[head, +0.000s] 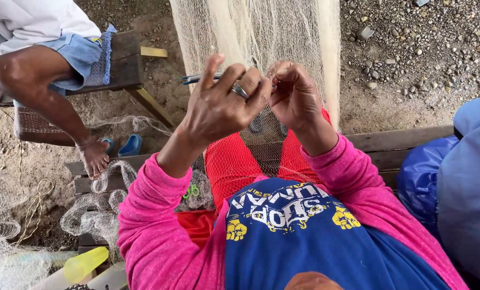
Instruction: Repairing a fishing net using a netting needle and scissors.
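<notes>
A pale fishing net (pixel 261 32) hangs taut in front of me and drapes down over my red-clad lap. My left hand (pixel 221 104), with a ring on one finger, is raised to the net and grips a thin dark netting needle (pixel 194 79) that sticks out to the left. My right hand (pixel 292 96) is just beside it, fingers curled and pinching the mesh of the net. Both hands touch at chest height. My pink sleeves and blue shirt fill the lower part of the view.
Another person sits on a wooden bench (pixel 124 59) at upper left, bare foot (pixel 94 158) on a plank. Loose net (pixel 103 209) lies heaped at lower left with a yellow bottle (pixel 85 264). A blue bag (pixel 422 180) and someone's blue clothing (pixel 473 177) are at right. Gravel ground lies beyond.
</notes>
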